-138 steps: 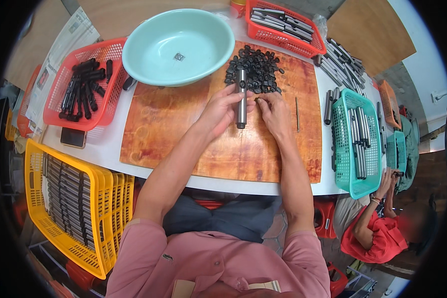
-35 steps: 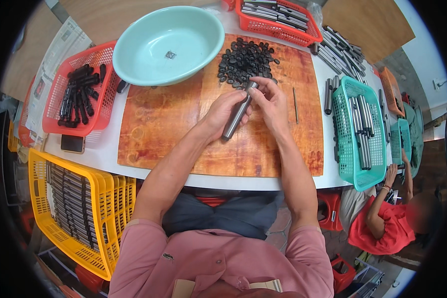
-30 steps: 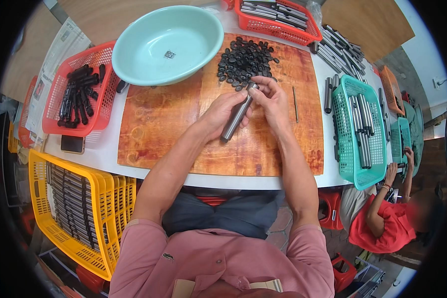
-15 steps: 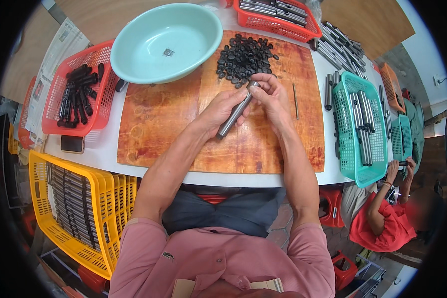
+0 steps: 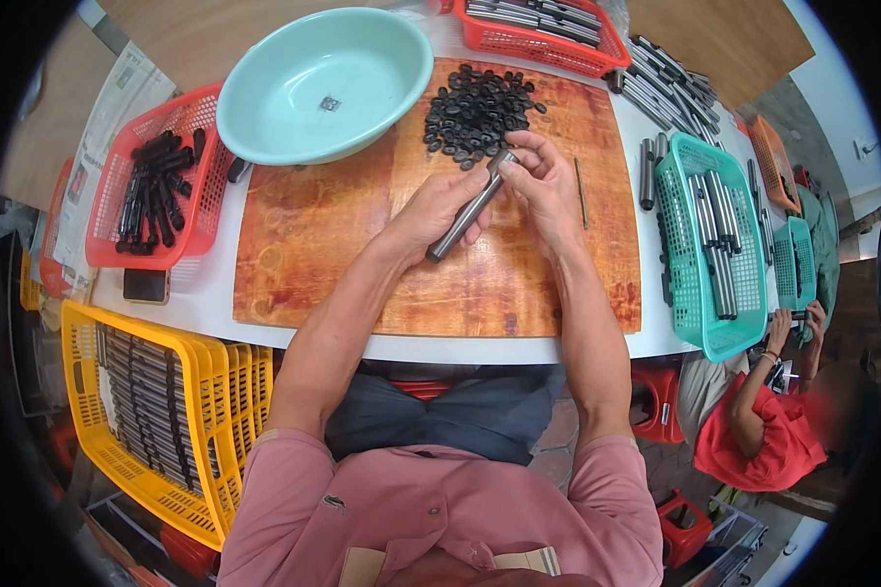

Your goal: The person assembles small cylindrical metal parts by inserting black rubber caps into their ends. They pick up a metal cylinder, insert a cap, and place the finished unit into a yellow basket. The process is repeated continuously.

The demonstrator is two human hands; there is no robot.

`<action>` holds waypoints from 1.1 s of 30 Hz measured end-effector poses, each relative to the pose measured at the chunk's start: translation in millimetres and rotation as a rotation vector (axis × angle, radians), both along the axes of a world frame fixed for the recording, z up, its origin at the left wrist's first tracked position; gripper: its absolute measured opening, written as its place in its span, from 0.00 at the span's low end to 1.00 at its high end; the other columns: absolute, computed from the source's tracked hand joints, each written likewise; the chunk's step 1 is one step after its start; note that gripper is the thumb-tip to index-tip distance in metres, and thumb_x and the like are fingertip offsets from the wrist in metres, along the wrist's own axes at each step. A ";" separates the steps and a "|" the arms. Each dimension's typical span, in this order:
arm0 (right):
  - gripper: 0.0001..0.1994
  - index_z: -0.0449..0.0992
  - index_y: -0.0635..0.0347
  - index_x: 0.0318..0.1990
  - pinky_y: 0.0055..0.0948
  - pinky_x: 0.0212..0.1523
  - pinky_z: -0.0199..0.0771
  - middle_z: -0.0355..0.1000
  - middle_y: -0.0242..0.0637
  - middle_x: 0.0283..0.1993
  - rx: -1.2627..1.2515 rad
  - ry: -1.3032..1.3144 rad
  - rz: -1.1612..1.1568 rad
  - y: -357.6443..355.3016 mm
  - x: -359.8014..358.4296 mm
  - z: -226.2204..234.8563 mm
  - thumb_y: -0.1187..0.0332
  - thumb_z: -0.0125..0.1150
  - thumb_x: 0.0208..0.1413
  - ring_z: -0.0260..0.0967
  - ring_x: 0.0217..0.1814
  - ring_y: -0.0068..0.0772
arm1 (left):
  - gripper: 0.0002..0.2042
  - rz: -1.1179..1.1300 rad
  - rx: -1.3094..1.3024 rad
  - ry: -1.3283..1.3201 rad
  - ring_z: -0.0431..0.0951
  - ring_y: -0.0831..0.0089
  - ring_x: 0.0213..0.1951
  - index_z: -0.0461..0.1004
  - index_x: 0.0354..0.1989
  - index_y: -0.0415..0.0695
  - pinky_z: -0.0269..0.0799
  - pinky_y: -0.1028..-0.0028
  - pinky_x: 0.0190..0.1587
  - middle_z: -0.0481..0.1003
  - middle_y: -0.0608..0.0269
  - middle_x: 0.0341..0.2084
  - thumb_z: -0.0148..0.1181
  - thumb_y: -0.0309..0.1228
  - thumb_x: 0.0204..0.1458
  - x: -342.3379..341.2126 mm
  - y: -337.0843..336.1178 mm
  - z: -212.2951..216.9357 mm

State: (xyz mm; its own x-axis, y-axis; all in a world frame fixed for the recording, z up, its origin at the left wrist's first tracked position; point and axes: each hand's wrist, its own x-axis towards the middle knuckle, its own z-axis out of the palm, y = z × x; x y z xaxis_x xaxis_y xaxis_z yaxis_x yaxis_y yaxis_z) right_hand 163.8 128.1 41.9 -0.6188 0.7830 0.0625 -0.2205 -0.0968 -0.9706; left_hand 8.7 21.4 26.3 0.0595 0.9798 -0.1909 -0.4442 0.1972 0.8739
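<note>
A grey metal tube [image 5: 465, 221] with a dark lower end slants over the wooden board [image 5: 323, 254]. My left hand [image 5: 439, 205] is closed round its middle, thumb on top and fingertips showing on the far side. At the tube's upper end, my right hand [image 5: 543, 181] is closed, with thumb and fingers pressed against that end. Whether a small part sits between those fingers is hidden. Just beyond my hands lies a heap of small black caps [image 5: 475, 112]. A thin metal rod [image 5: 581, 194] lies on the board to the right of my right hand.
A pale blue basin [image 5: 264, 122] stands back left, beside a red basket [image 5: 103, 210] of black parts. At right, a green basket [image 5: 690, 303] holds metal tubes. More tubes fill a red basket [image 5: 548, 56] at the back. A yellow crate [image 5: 215, 411] stands lower left; a co-worker [image 5: 759, 435] sits at right.
My right fingers have shifted slightly at the tube's upper end, which now shows more of itself. Both hands stay on the tube; the whole view has moved slightly.
</note>
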 end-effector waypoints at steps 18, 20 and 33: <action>0.11 0.78 0.66 0.50 0.25 0.45 0.74 0.79 0.37 0.45 0.134 -0.184 0.093 15.1 6.5 -6.8 0.73 0.63 0.61 0.74 0.42 0.23 | 0.14 0.258 0.450 1.319 0.77 0.54 0.41 0.73 0.54 0.40 0.73 0.59 0.44 0.74 0.51 0.39 0.57 0.34 0.65 3.1 -9.7 2.7; 0.12 0.78 0.67 0.50 0.27 0.46 0.75 0.79 0.39 0.45 0.194 -0.231 0.130 16.7 8.5 -8.6 0.75 0.63 0.60 0.75 0.44 0.26 | 0.13 0.245 0.437 1.477 0.76 0.48 0.42 0.73 0.53 0.41 0.72 0.56 0.45 0.72 0.49 0.40 0.60 0.32 0.62 3.6 -17.7 9.7; 0.17 0.76 0.67 0.49 0.31 0.52 0.76 0.78 0.40 0.44 0.446 -0.350 0.338 19.9 14.1 -19.4 0.82 0.63 0.49 0.75 0.48 0.31 | 0.15 0.303 0.523 1.658 0.77 0.51 0.42 0.77 0.48 0.41 0.74 0.58 0.45 0.76 0.53 0.38 0.69 0.28 0.52 11.8 -35.5 0.0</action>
State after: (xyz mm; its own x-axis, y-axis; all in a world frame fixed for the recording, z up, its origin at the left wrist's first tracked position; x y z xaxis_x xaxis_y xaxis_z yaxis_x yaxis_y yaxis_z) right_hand 177.9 148.0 22.4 -0.8686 0.4879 0.0860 0.0877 0.3223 -0.9426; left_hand 20.5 -14.0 26.3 -0.0323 0.8915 0.4519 0.9302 -0.1386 0.3399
